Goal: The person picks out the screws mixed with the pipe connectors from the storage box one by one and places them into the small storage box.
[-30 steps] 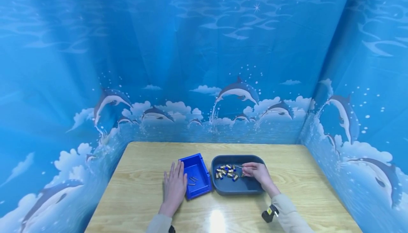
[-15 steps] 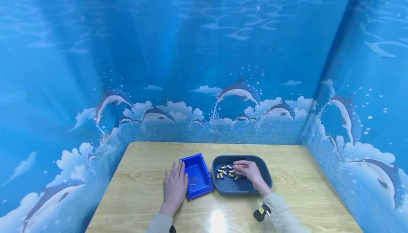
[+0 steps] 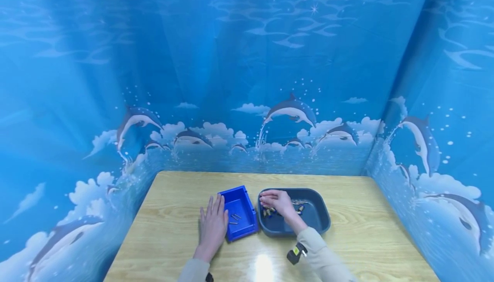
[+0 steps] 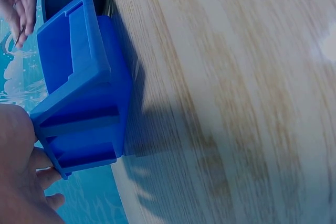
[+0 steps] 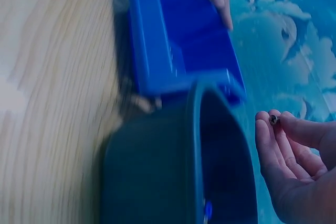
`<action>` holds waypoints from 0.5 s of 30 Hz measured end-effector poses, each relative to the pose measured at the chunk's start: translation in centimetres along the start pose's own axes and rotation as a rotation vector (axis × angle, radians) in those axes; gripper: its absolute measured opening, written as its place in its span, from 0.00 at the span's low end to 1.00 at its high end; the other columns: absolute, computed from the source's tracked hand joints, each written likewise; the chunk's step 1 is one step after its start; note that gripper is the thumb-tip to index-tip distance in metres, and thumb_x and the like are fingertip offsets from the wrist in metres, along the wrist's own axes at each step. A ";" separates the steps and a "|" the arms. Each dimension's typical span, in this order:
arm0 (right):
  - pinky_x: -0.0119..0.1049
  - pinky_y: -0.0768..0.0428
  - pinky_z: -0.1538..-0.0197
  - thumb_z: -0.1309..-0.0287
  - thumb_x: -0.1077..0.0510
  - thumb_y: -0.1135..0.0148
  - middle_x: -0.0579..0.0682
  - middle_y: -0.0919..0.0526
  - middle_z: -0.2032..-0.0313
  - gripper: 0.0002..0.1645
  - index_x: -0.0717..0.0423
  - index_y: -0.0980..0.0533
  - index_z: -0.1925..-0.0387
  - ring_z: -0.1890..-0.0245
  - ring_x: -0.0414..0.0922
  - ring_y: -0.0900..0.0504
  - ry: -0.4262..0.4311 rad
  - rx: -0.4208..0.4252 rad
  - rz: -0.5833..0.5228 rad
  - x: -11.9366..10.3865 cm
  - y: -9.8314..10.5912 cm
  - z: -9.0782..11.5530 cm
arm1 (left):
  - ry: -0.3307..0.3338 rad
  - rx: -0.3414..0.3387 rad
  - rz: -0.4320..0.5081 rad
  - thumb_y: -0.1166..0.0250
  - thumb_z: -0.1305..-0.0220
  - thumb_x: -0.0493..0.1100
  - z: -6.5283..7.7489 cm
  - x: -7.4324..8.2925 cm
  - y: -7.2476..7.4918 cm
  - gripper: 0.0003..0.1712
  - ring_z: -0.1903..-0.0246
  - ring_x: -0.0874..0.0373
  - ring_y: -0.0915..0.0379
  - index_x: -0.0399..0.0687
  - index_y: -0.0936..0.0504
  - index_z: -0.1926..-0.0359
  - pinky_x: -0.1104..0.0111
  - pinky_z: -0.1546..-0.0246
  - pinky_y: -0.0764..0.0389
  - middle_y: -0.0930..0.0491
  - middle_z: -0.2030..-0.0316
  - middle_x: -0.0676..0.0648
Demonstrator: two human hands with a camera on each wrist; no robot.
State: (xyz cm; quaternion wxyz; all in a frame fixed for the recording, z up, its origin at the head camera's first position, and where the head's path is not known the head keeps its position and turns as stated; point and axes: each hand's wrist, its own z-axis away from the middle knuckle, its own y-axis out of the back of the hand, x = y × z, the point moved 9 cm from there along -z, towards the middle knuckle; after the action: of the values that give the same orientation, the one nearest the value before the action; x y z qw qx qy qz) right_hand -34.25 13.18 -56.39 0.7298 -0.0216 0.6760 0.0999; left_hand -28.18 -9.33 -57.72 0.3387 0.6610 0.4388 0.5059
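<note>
Metal piece (image 5: 274,119), perhaps a screw, pinched in right hand (image 3: 278,203), left hand (image 3: 213,225) straight-fingered against blue bin (image 3: 237,206).

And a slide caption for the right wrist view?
Right hand pinching a metal piece near the dark tub, blue bin beyond.

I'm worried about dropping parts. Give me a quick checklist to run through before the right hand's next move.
1. Right hand has a grip: ok, thumb and fingertips pinch a small metal part.
2. Type of that part: cannot tell, little more than its end shows.
3. Left hand at the blue bin: ok, it rests against the side.
4. No brass fittings in the blue bin: ok, the head view shows only slim metal pieces there.
5. Right hand over the blue bin: not ok, it is above the dark tray.
</note>
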 end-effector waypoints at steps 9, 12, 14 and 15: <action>0.51 0.12 0.54 0.37 0.69 0.35 0.70 0.13 0.60 0.16 0.80 0.22 0.52 0.62 0.57 0.10 0.074 -0.075 0.043 -1.2 -5.5 -0.6 | -0.014 0.005 0.006 0.46 0.23 0.48 0.0 0.1 0.1 0.32 0.23 0.39 0.53 0.42 0.38 0.24 0.34 0.28 0.48 0.40 0.24 0.42; 0.48 0.11 0.57 0.38 0.69 0.33 0.68 0.12 0.63 0.14 0.77 0.19 0.54 0.64 0.56 0.10 0.111 -0.091 0.105 -1.5 -7.0 -0.6 | -0.019 0.008 0.008 0.47 0.22 0.48 0.0 0.1 0.2 0.32 0.23 0.40 0.53 0.42 0.37 0.24 0.34 0.28 0.48 0.40 0.24 0.42; 0.44 0.10 0.61 0.40 0.69 0.32 0.65 0.12 0.65 0.12 0.75 0.18 0.57 0.67 0.54 0.10 0.154 -0.098 0.189 -1.6 -7.9 -0.7 | -0.022 0.014 0.009 0.47 0.22 0.48 0.0 0.1 0.3 0.32 0.23 0.40 0.52 0.42 0.37 0.24 0.33 0.28 0.47 0.40 0.24 0.42; 0.39 0.10 0.62 0.41 0.68 0.31 0.63 0.11 0.67 0.10 0.73 0.17 0.58 0.68 0.52 0.10 0.181 -0.098 0.249 -1.8 -8.3 -0.7 | -0.026 0.020 0.010 0.46 0.22 0.48 0.0 0.1 0.3 0.31 0.23 0.39 0.51 0.41 0.36 0.25 0.33 0.29 0.47 0.39 0.24 0.42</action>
State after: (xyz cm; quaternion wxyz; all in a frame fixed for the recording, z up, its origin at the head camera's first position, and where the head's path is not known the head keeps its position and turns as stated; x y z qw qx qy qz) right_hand -33.62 4.71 -55.54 0.6460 0.0176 0.7307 0.2202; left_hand -28.13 -9.40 -57.39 0.3350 0.6732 0.4360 0.4944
